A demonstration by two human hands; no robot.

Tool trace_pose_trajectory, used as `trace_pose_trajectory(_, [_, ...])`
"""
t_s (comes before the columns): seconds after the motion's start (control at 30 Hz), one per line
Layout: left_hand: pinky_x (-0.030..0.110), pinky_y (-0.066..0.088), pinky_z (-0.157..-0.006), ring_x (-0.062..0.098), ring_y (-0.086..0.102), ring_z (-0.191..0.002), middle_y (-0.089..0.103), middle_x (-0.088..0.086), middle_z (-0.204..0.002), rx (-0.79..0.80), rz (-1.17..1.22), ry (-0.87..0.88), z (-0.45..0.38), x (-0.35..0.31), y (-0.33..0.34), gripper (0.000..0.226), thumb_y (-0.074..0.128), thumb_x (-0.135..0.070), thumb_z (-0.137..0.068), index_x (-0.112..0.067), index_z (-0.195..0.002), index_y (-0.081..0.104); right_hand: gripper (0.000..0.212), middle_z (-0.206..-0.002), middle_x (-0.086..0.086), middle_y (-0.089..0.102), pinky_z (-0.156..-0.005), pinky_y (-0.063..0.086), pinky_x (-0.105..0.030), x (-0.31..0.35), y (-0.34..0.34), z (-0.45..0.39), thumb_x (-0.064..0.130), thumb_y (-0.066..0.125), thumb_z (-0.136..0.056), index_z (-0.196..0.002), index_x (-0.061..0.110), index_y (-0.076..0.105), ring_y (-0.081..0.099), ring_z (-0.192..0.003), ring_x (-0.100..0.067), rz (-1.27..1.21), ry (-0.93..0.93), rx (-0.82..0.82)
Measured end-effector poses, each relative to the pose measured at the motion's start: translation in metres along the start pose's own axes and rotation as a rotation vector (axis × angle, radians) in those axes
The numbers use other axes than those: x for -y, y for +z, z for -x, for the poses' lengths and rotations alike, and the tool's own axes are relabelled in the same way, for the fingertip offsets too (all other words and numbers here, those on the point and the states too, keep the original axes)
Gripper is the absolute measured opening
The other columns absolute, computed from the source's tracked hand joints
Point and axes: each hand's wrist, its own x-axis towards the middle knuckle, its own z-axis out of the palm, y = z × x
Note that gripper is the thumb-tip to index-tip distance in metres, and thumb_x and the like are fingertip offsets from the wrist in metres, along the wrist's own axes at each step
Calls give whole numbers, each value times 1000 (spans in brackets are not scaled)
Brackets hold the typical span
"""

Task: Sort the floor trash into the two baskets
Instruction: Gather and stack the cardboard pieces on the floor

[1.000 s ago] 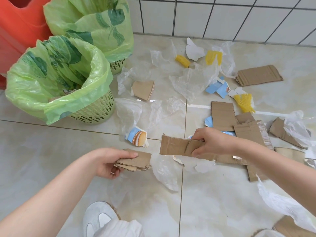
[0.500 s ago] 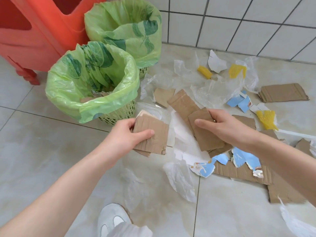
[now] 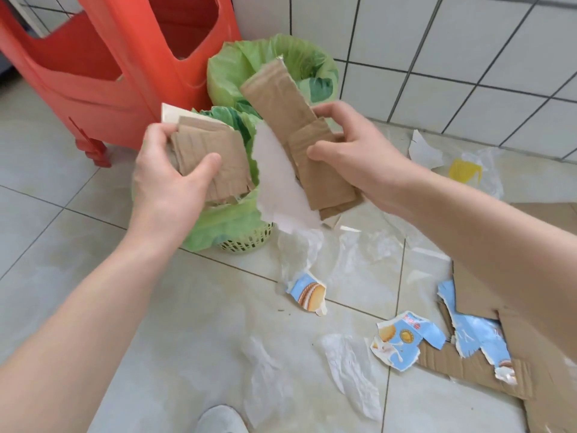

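My left hand (image 3: 170,179) grips a small stack of brown cardboard pieces (image 3: 215,157) right over the near basket (image 3: 246,239), which is lined with a green bag. My right hand (image 3: 356,151) holds a long folded cardboard strip (image 3: 290,120) with a white torn sheet (image 3: 278,182) hanging beside it, also above the near basket. The far basket (image 3: 224,76), lined green too, stands behind against the tiled wall. Both hands hide most of the near basket's opening.
A red plastic stool (image 3: 103,67) stands left of the baskets. On the floor lie clear plastic film (image 3: 352,367), torn blue printed paper (image 3: 402,339), a burger-print scrap (image 3: 307,293), large cardboard (image 3: 474,295) at right and a yellow scrap (image 3: 463,170). My shoe (image 3: 221,420) is at the bottom.
Both hands have lifted their cardboard from the floor and carried it up and left, over the near basket. The view has swung left toward the baskets and stool.
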Motion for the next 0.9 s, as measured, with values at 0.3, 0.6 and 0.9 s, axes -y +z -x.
trace_pose_trajectory(0.3, [30, 39, -78, 18, 50, -92, 53, -9, -96, -178, -168, 9, -49, 22, -10, 35, 56, -28, -86, -14, -117, 46, 24, -101, -18, 67, -80, 54, -60, 26, 44, -71, 3, 60, -68, -90, 13, 60, 66, -96, -38, -295, 197, -121])
trace_pose_trajectory(0.6, [40, 46, -78, 28, 55, -92, 62, 0, -93, 19, -317, -43, -53, 41, 7, 25, 58, -26, -83, -19, -106, 50, 19, -95, -11, 64, -81, 56, -48, 38, 75, -101, 1, 52, -86, -103, 7, 52, 65, -88, -27, -314, 255, -186])
trace_pose_trajectory(0.9, [33, 39, -64, 29, 52, -78, 60, 7, -85, 103, -454, 26, -57, 45, 25, 19, 62, -27, -85, -12, -95, 55, 23, -79, 2, 54, -63, 43, -28, -17, 114, -88, 6, 64, -81, -92, 17, 48, 53, -74, -16, 275, 4, -8])
